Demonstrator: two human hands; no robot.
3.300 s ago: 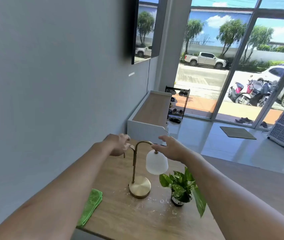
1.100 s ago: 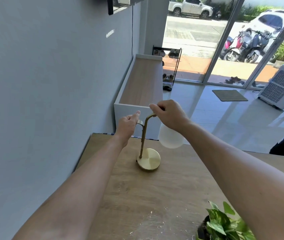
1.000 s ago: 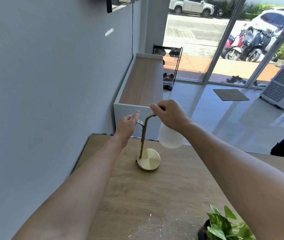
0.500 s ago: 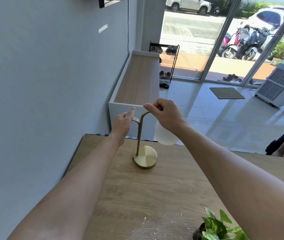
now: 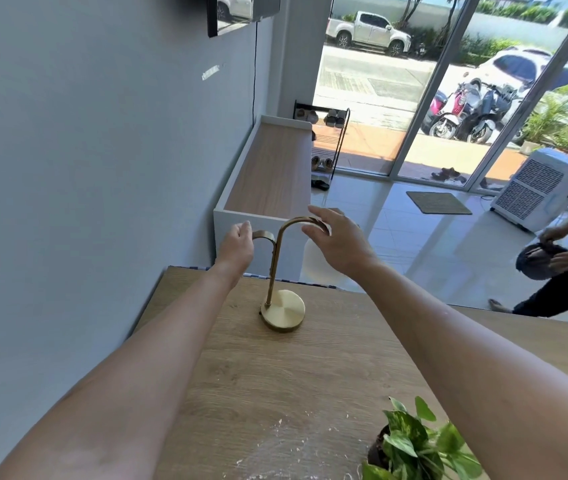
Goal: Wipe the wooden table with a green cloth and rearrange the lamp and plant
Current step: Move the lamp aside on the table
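Note:
The brass lamp (image 5: 282,308) stands upright on its round base near the far edge of the wooden table (image 5: 275,375). My left hand (image 5: 239,242) is closed around the end of the lamp's short curved arm. Just right of the tall arch, my right hand (image 5: 339,242) hovers with its fingers spread and holds nothing. It hides most of the white shade (image 5: 310,265). The potted plant (image 5: 414,448) sits at the near right of the table. White crumbs (image 5: 275,452) are scattered in front of the plant. The green cloth is out of view.
A grey wall runs along the table's left side. Beyond the far edge stands a low white cabinet (image 5: 268,174) with a wooden top, then a shoe rack (image 5: 327,143). A person (image 5: 559,268) crouches on the tiled floor at right, near an air cooler (image 5: 535,192).
The lamp went from the near part of the table to its far end. In the last half second my right hand opened and let go of the arch; my left hand stayed on the short arm.

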